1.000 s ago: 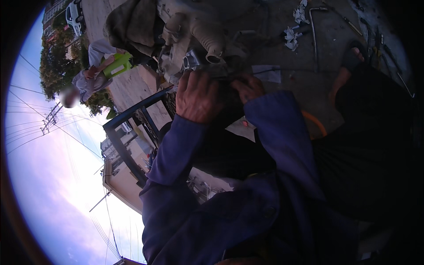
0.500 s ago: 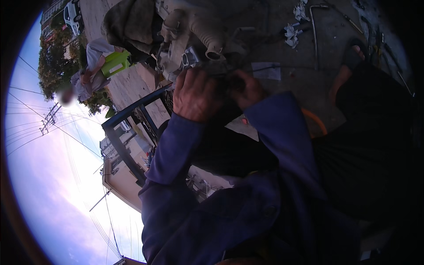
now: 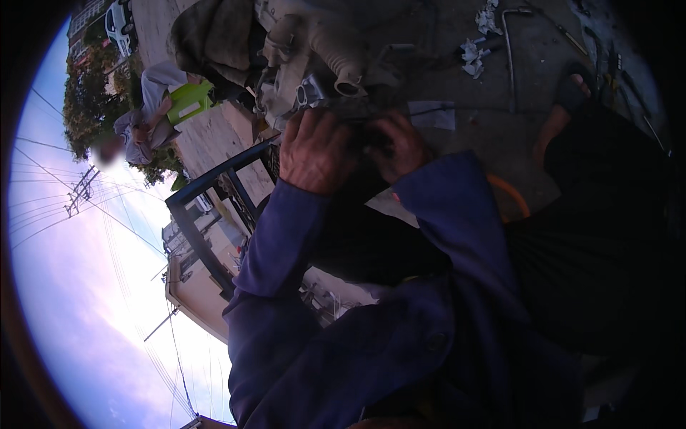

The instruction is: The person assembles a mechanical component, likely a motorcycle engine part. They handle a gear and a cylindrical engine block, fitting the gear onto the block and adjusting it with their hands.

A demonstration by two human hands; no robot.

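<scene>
My left hand [image 3: 315, 152] is closed, its knuckles up and its fingers curled over something dark at the near edge of a dusty metal engine part [image 3: 311, 91]. Close beside it on the right, my right hand [image 3: 401, 149] has bent fingers gathered around the same dark spot. Shadow and the hands themselves hide what the fingers hold. Just beyond my left hand is a silver ring-shaped opening of the part. A ribbed hose [image 3: 336, 53] with an open end lies beyond both hands.
A bent metal rod [image 3: 509, 61], crumpled foil-like scraps [image 3: 473, 57] and a clear plastic piece [image 3: 431, 115] lie on the ground. Dark tools [image 3: 620, 79] are at far right, near my sandalled foot. A dark metal frame [image 3: 204, 239] stands left. Beyond it a person sits by a green container [image 3: 189, 101].
My right hand's fingers have shifted and now arch over toward the left hand. The left hand stays nearly in place.
</scene>
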